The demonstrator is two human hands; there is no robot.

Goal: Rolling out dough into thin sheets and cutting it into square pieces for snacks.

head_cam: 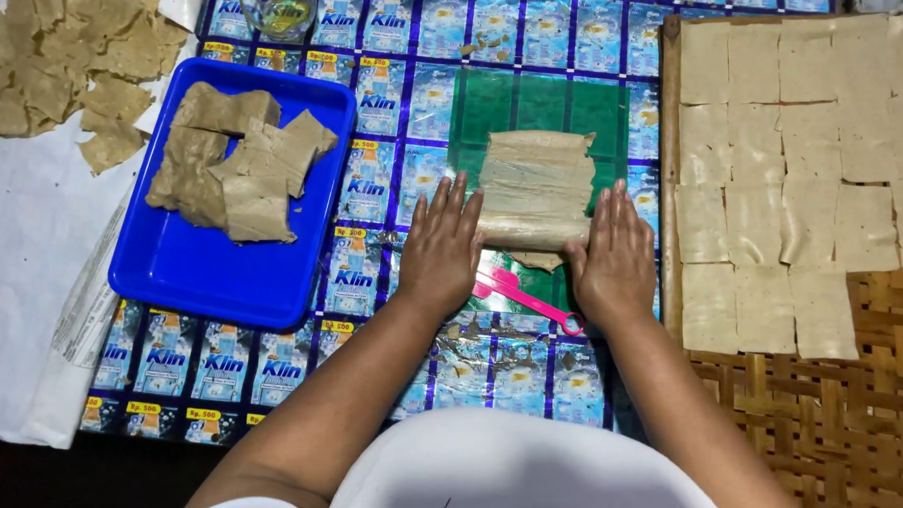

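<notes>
A person's white-clad lap fills the near edge of the view, and two bare forearms reach away from it over a surface covered with a mat of blue printed sachet wrappers. At far left, loose tan flakes lie scattered on white sheeting. Just right of them a blue plastic tray holds a heap of greyish-brown dough slabs. Beyond the tray's far corner stands a small clear glass with yellowish liquid. At centre, the left hand lies flat with fingers spread, its fingertips pressing the left end of a pale, partly rolled sheet of dough that rests on a green plastic patch. The right hand, likewise flat and open, presses the roll's right end; neither grip is closed around the dough, both palms bearing down on its near edge. A pink plastic cutter lies on the mat between the two wrists, just near of the roll. At right, a woven bamboo tray carries rows of thin, pale square dough pieces laid edge to edge.
</notes>
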